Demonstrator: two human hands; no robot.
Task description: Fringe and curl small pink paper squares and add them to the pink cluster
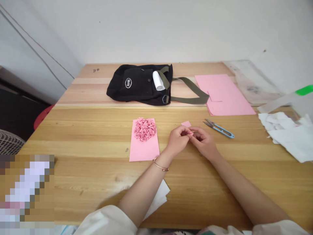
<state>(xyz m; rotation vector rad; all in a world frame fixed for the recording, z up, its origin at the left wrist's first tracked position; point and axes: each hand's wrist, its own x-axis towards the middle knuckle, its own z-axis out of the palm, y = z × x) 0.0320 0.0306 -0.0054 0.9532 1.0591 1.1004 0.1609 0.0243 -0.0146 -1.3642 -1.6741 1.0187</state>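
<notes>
In the head view, your left hand (179, 138) and your right hand (204, 142) are meeting over the wooden table (102, 182). Both hands are pinching a tiny pink piece (191, 133) between their fingertips, so neither one is letting go. Your fingers are hiding some of it, so you are seeing only a little bit. A small pink paper (186, 124) is lying just behind your hands.

To the left, a fluffy pink bunch (145, 129) is sitting on the top part of a pink card (144, 151). You are wearing a thin bracelet (160, 164) on your left wrist, and a white paper (157, 199) is peeking out from under that arm. Near your right hand, blue snips (220, 129) are lying with their points toward the left.

Farther back, a black bag (134, 86) is lying flat with a white roll (158, 81) on it. Its green strap (189, 99) is reaching to the big pink paper (227, 94). Crumpled white paper (288, 135) is resting at the far right.
</notes>
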